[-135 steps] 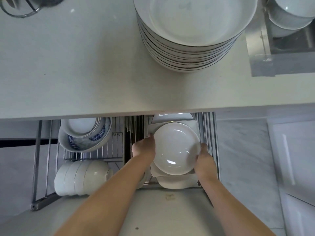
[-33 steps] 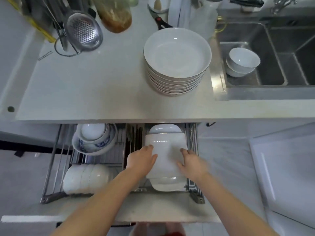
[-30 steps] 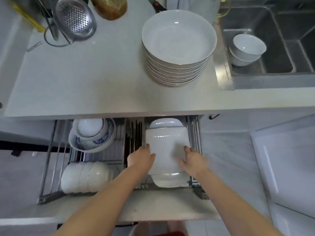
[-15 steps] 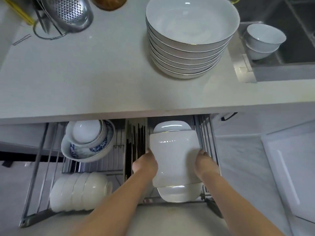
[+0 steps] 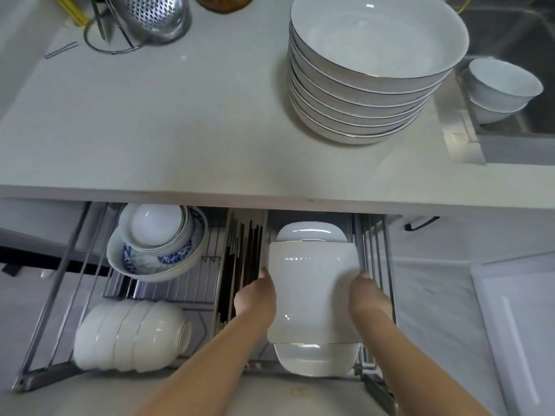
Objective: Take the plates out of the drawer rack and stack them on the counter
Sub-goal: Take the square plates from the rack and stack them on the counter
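Left hand [image 5: 255, 298] and right hand [image 5: 368, 298] clamp opposite edges of the square plate [image 5: 312, 292] in the drawer rack [image 5: 372, 256], below the counter [image 5: 180, 130] edge.

Your left hand [image 5: 255, 301] and right hand [image 5: 371, 301] grip opposite side edges of a white square plate [image 5: 312, 292] over the open drawer rack [image 5: 375, 265]. Another white plate [image 5: 310, 232] sits behind it in the rack, and one more [image 5: 315, 358] in front. On the tabletop [image 5: 150, 115] above stands a stack of round white plates [image 5: 369, 94]. Left compartment: a blue-patterned bowl [image 5: 156, 262] holding smaller bowls, and a row of white bowls [image 5: 129, 334] lying on their sides.
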